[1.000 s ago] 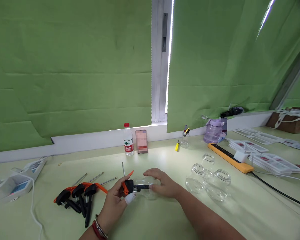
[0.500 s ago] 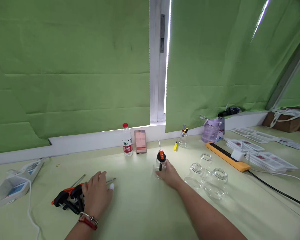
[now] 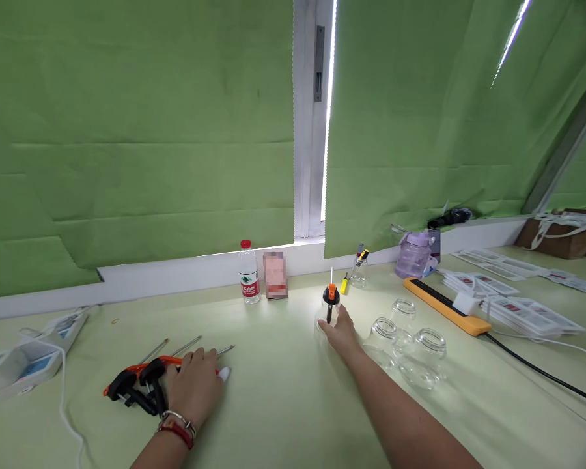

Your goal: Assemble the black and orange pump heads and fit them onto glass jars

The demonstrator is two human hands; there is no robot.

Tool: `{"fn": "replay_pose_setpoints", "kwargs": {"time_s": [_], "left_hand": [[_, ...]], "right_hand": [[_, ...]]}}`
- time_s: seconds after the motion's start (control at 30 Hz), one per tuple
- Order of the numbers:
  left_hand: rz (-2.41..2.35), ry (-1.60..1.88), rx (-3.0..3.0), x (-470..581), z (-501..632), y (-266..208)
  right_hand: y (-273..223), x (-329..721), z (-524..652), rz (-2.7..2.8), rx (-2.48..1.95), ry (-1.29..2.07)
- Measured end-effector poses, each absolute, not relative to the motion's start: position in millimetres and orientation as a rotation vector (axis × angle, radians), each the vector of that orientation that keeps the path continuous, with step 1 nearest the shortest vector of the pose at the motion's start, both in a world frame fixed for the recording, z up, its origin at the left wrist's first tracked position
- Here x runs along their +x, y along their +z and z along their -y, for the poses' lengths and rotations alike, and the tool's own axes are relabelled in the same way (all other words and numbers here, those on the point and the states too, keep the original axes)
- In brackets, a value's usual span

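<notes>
My right hand (image 3: pixel 344 335) is closed around a small clear glass jar (image 3: pixel 322 319) on the table. An orange-and-black bar clamp (image 3: pixel 331 296) stands in that jar, its metal bar pointing up. At the left, my left hand (image 3: pixel 195 381) curls over another clamp, whose metal bar (image 3: pixel 225 350) sticks out past the fingers; most of this clamp is hidden. The thumb carries a white cover. Beside this hand lie more black-and-orange clamps (image 3: pixel 127 381) with metal bars pointing away.
Several upturned glass jars (image 3: pixel 422 355) stand right of my right forearm. Behind are a red-capped water bottle (image 3: pixel 249 277), a pink box (image 3: pixel 275 277), a yellow screwdriver (image 3: pixel 344 284) and a jar of tools (image 3: pixel 359 273). An orange power strip (image 3: pixel 444 306) and white power strips (image 3: pixel 39 358) flank the space.
My right hand has shifted the jar with its clamp to the right and slightly back. My left hand has moved slightly right and down, and another metal bar shows beyond its fingers.
</notes>
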State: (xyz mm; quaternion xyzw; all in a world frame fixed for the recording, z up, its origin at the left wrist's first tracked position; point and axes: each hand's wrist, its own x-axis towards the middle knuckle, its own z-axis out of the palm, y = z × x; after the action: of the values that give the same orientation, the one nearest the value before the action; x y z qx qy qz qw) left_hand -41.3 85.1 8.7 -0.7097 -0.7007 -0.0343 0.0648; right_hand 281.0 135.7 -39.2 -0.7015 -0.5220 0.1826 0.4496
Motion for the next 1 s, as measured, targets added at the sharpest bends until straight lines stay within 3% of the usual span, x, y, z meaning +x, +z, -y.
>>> {"fn": "replay_pose_setpoints", "kwargs": {"time_s": [0.33,0.57,0.7,0.9,1.0], "left_hand": [[2.052,-0.194,-2.212,-34,-83,8],[2.048,-0.274,-2.218,-37,-84,5],[2.058,-0.309,-2.236,-37,-83,9],[2.123,-0.284,-2.200,-40,-85,9],[2.173,-0.272,-2.243,-41,-87,6]], "right_hand": [[-67,286,-149,1.226,-1.665,0.480],[-60,284,-148,1.133,-1.695,0.306],[-31,268,-131,1.146,-1.679,0.040],[44,260,-94,1.632,-1.724,-0.479],[74,281,-78,1.777,-1.987,-0.464]]}}
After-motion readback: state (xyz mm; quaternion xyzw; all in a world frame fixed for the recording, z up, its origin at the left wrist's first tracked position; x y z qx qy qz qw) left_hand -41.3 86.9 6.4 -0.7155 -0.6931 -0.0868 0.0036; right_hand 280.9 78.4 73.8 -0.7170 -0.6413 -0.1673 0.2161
